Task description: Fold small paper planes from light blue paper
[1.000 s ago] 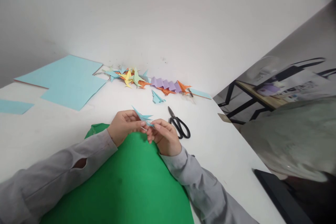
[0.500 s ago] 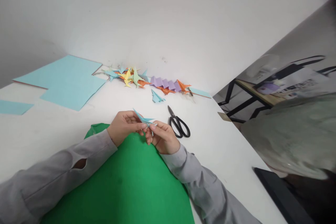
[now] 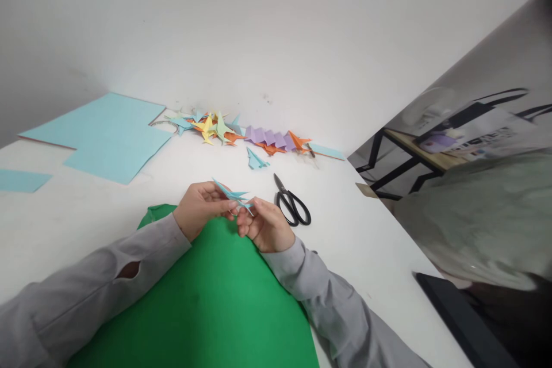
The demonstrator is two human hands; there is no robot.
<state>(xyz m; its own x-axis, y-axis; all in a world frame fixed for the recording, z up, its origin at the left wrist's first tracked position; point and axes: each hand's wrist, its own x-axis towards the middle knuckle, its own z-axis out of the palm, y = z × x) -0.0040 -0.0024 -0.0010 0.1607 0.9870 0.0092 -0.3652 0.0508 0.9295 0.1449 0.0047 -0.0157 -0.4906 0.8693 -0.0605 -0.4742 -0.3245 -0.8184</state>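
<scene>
A small light-blue folded paper figure (image 3: pixel 230 194), with thin pointed ends, is held up in front of me over the green cloth. My left hand (image 3: pixel 204 207) pinches it between thumb and fingers from the left. At its right end, the curled fingers and thumb of my right hand (image 3: pixel 268 224) close on the narrow tip; the exact contact is partly hidden. Black-handled scissors (image 3: pixel 293 206) lie on the table just beyond my right hand, blades pointing away. Behind them rests another blue folded paper piece (image 3: pixel 256 160).
Several coloured folded paper figures (image 3: pixel 209 126) and a purple pleated strip (image 3: pixel 268 137) lie along the wall. Blue paper sheets (image 3: pixel 116 138) cover the table's left side. Green cloth (image 3: pixel 207 299) spreads under my arms. A dark flat object (image 3: pixel 461 316) sits at the right edge.
The blue folded figure has shifted slightly left with my left hand. My right thumb has moved off its middle toward the right tip, so more of that end shows.
</scene>
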